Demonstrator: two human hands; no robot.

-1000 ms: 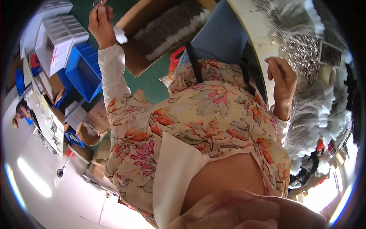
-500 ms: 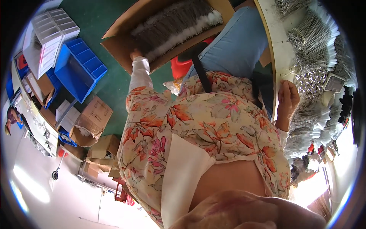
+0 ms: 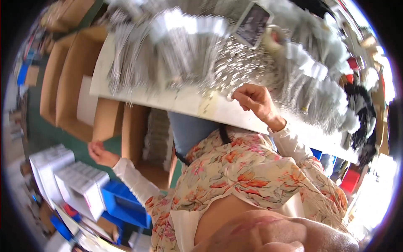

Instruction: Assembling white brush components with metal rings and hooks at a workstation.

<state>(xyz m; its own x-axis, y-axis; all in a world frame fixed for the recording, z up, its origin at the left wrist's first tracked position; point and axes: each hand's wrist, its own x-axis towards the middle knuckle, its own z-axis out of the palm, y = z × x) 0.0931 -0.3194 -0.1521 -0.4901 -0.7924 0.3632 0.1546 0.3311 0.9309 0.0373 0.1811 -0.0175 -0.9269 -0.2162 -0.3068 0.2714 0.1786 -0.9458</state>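
Note:
My left hand [image 3: 102,153] is stretched out to the left, beside a cardboard box [image 3: 136,134]. Its fingers look half bent and apart, with nothing visible in them. That box holds packed thin grey pieces with whitish ends [image 3: 156,136]. Over the near edge of the white table [image 3: 189,101] is my right hand [image 3: 257,103], thumb and fingertips drawn together; whatever they pinch is too small to make out. Just beyond it lies a heap of small shiny metal pieces [image 3: 241,63]. Bundles of thin wire stems with whitish ends [image 3: 178,46] spread around the heap, blurred.
A small device with a dark screen [image 3: 252,24] stands among the bundles. Open cardboard boxes [image 3: 69,84] stand left of the table. White crates [image 3: 79,185] and a blue bin [image 3: 124,203] sit at the lower left. A red container [image 3: 349,180] is at the right.
My view has swung to the right, toward the table. My left hand has come out of the box of packed pieces. My right hand now shows above the table edge, beside the shiny heap.

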